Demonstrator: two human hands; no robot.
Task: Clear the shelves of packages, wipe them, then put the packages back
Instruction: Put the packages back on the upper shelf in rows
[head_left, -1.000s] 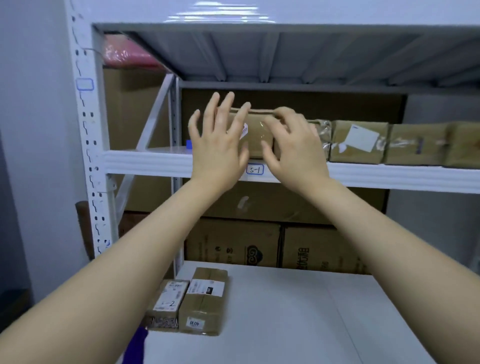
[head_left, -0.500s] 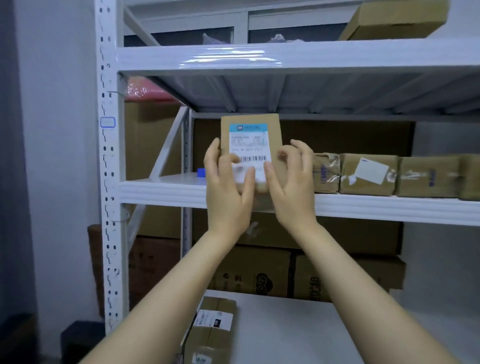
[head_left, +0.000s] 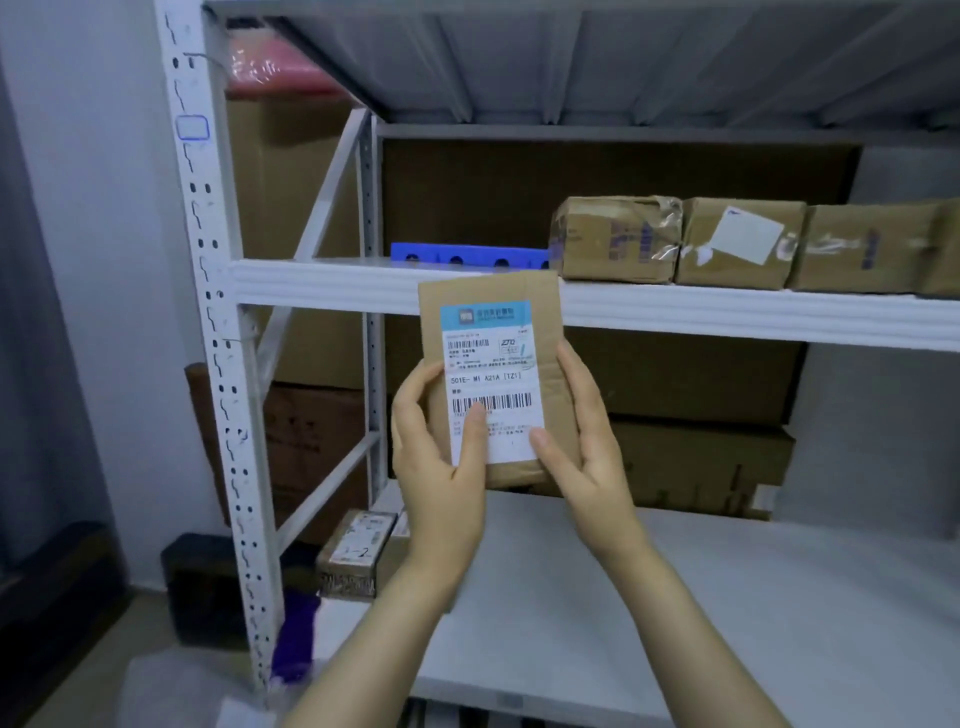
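My left hand (head_left: 439, 467) and right hand (head_left: 589, 457) grip the flat cardboard package (head_left: 540, 322) upright between them, fingers curled round its lower sides. It looks light and stiff, I'd judge, so the side edges suit holding it best.

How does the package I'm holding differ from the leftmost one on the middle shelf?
The held package is thin, upright, gripped by left hand and right hand; the shelf package is blockier, resting on the shelf. The held package shows a barcode label; the shelf package, wrinkled tape. Both are brown cardboard.
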